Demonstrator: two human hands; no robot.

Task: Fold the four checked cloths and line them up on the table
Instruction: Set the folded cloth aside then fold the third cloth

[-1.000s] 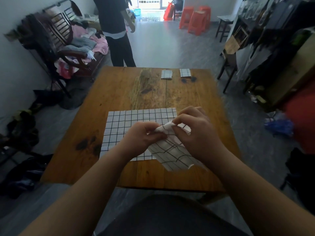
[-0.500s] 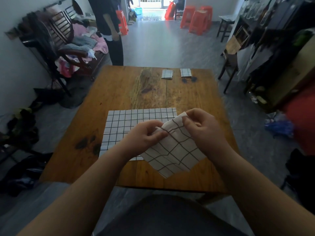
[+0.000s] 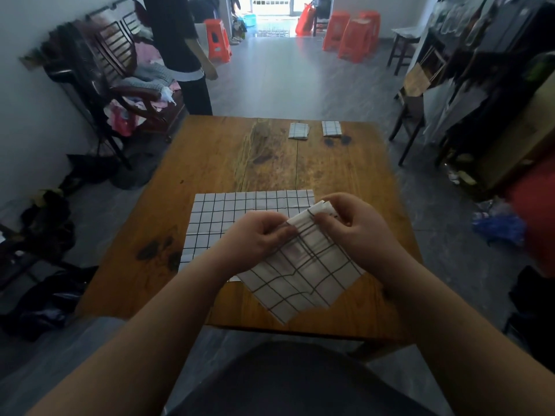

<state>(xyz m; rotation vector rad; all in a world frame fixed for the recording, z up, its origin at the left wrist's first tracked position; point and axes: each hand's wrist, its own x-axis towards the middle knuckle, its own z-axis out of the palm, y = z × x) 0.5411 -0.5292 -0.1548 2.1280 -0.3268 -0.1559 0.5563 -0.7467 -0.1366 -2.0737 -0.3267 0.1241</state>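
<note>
Both my hands hold a white checked cloth [image 3: 303, 274] above the near edge of the wooden table [image 3: 234, 163]. My left hand [image 3: 255, 235] pinches its upper edge and my right hand [image 3: 354, 223] pinches the top corner; the rest hangs down towards the table edge. Under it a second checked cloth [image 3: 240, 211] lies spread flat on the table, partly hidden by my hands. Two small folded checked cloths, one [image 3: 298, 131] left of the other [image 3: 331, 128], lie side by side near the far edge.
A person in dark clothes [image 3: 186, 55] stands beyond the table's far left corner beside a wooden bench with clothes [image 3: 126, 73]. Dark chairs [image 3: 411, 94] stand to the right. Orange stools [image 3: 351, 34] are at the back. Clutter lies on the floor on both sides.
My hands have drawn apart along the held cloth's top edge, spreading it wider. The person at the back has stepped left towards the bench.
</note>
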